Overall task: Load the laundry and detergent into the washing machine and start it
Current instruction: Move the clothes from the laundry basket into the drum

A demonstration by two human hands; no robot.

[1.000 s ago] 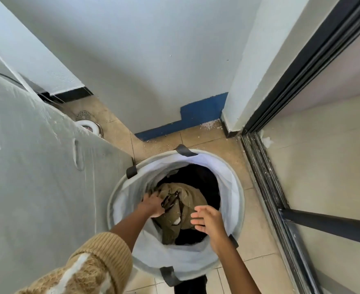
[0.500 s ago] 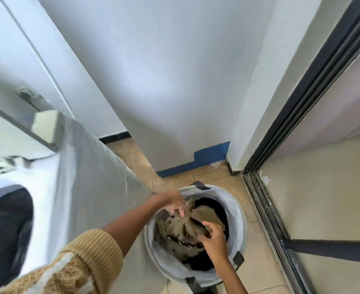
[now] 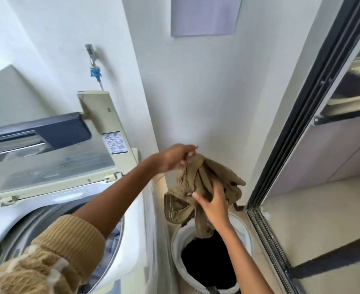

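Now the garment (image 3: pixel 204 183) is up out of the hamper (image 3: pixel 244 227) — a second ago it lay inside. My left hand (image 3: pixel 174 158) pinches its top edge; my right hand (image 3: pixel 214 203) clutches the bunched middle. It hangs over the hamper, beside the washer (image 3: pixel 9 213), whose lid (image 3: pixel 47 166) stands open — my left arm crosses the drum. Dark clothes (image 3: pixel 208 262) remain below.

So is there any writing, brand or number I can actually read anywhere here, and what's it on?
Nothing can be read.
White sticker on the raised washing machine lid: printed lines, too small and blurred.
Blue tag under the wall fitting: no legible marks.
Wall panel: blank.
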